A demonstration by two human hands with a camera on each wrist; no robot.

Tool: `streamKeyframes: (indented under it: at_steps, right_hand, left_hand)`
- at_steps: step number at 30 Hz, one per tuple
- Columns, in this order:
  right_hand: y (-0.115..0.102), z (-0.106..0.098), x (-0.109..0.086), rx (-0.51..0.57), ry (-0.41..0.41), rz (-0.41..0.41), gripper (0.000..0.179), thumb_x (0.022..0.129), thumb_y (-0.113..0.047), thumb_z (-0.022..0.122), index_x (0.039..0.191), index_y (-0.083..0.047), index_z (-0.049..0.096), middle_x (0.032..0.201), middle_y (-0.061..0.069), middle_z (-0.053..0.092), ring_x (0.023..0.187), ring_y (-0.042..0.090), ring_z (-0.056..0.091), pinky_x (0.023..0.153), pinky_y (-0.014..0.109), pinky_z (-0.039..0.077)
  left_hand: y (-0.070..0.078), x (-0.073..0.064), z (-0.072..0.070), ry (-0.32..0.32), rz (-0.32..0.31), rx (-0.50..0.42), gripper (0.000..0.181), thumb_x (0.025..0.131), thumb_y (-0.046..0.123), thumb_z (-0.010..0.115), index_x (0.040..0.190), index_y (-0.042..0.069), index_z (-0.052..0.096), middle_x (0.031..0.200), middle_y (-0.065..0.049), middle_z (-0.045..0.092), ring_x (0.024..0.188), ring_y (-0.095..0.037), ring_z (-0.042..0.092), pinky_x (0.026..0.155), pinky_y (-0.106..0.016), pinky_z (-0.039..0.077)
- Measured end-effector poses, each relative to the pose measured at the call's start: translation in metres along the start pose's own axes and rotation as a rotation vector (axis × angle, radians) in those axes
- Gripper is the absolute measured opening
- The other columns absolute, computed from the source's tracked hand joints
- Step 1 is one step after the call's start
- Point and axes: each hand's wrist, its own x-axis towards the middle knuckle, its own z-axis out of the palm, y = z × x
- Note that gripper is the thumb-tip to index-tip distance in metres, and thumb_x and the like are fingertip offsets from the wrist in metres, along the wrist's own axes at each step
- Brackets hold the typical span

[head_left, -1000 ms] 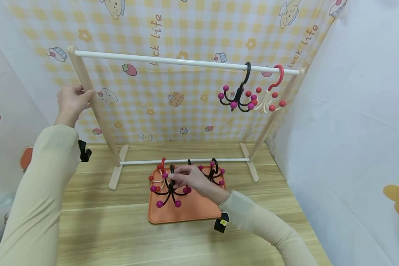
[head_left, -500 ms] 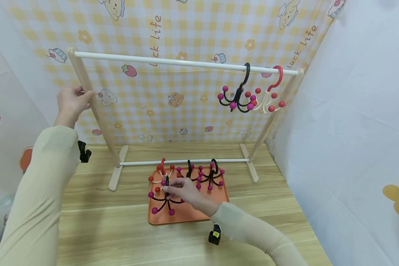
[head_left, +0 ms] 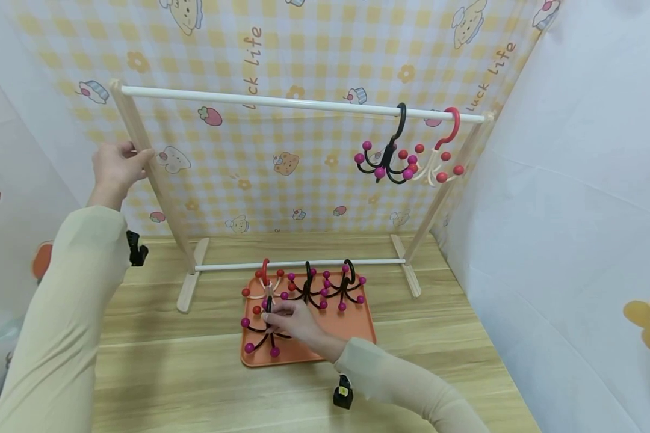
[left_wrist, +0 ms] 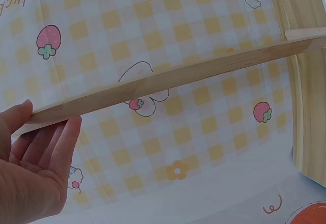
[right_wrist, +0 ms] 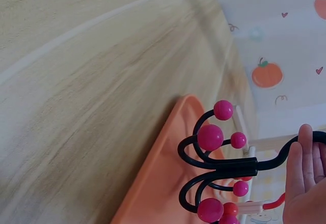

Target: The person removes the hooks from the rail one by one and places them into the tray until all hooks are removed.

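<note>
My left hand (head_left: pixel 116 168) grips the left wooden post (head_left: pixel 165 195) of a rack, thumb on one side and fingers on the other in the left wrist view. Over the front left of an orange tray (head_left: pixel 341 337), my right hand (head_left: pixel 298 325) holds a black multi-arm hook hanger (right_wrist: pixel 234 168) with magenta balls by its curved hook. Its arms point down; whether they touch the tray is hard to tell. Behind it on the tray lie a red-and-white hanger (head_left: pixel 265 273) and two black hangers, one in the middle (head_left: pixel 307 287) and one at right (head_left: pixel 345 284).
From the rack's white top rail (head_left: pixel 249 99) hang a black hanger (head_left: pixel 388 156) and a red-and-white one (head_left: pixel 448 135), both toward the right end. A lower white bar (head_left: pixel 298 263) runs just behind the tray. A patterned cloth (head_left: pixel 303 192) stands behind the rack.
My right hand has moved toward the front left with the black hanger, uncovering the middle black hanger on the tray. My left hand keeps its grip on the post.
</note>
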Motion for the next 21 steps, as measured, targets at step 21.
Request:
streamKeyframes:
  at_steps: [21]
  right_hand:
    - [-0.046,-0.018,-0.012,-0.230,-0.023,0.013,0.018,0.086,-0.011,0.059,0.093,0.005,0.063,0.077,0.007,0.062,0.065,0.016,0.060,0.059,0.027,0.054]
  left_hand:
    - [0.000,0.000,0.000,-0.003,0.000,0.008,0.053,0.085,0.028,0.055,0.125,-0.006,0.045,0.074,0.012,0.050,0.074,-0.002,0.053,0.060,-0.009,0.048]
